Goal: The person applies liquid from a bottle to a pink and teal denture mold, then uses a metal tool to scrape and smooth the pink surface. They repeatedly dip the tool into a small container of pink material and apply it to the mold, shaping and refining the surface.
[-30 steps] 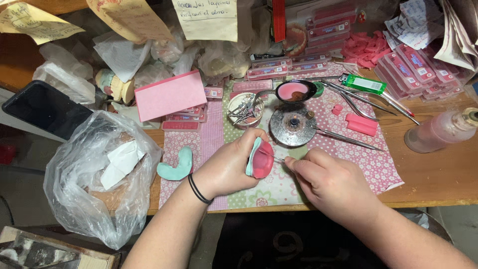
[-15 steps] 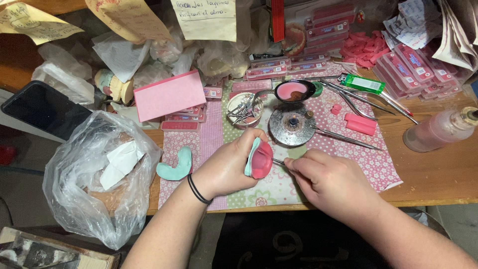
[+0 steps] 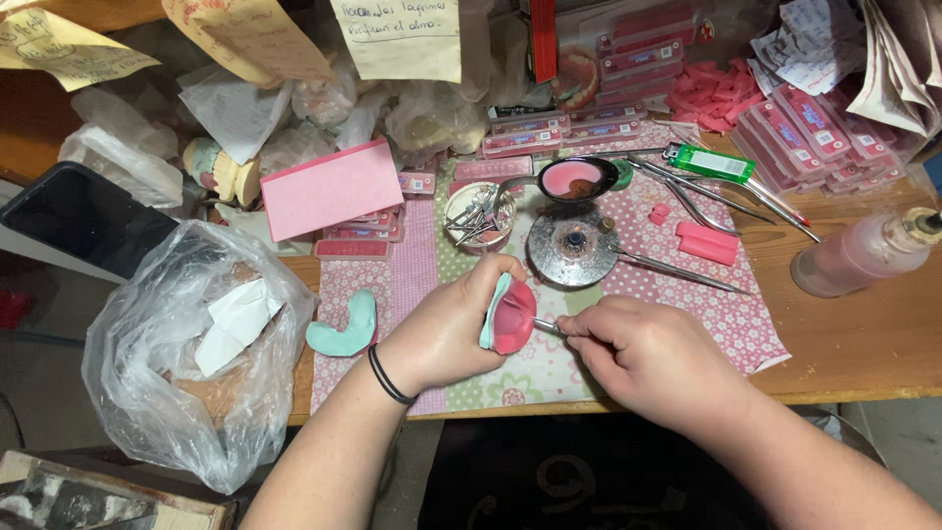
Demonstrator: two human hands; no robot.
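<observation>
Far left, the clear plastic bag (image 3: 186, 363) sags over the near edge of the bench with white scraps inside, close enough to drop waste into without turning. Just right of it a pale green mould (image 3: 341, 326) lies flat on the patterned mat (image 3: 731, 319), apart from my fingers.

My left hand (image 3: 446, 329) is curled around the pink and green dental cast (image 3: 508, 314), thumb over the top and fingers wrapped behind, so the pink face tilts toward me and to the right. I hold it off the mat, near the bench's front edge, which gives the tool a free angle.

My right hand (image 3: 648, 358) is pinched tight, fingers narrow, on a thin metal tool (image 3: 549, 327) whose tip touches the pink wax at the cast's lower right side. The grip is short, close to the tip, I judge for control.

Beyond my hands, the round metal burner (image 3: 572, 245) and the small bowl of pink wax (image 3: 572, 180) sit straight ahead within reach. Farther right, pink wax sticks (image 3: 706, 241), long metal instruments (image 3: 677, 272) and a green lighter (image 3: 708, 163) fan out, and a bottle (image 3: 863, 253) lies at the far right.
</observation>
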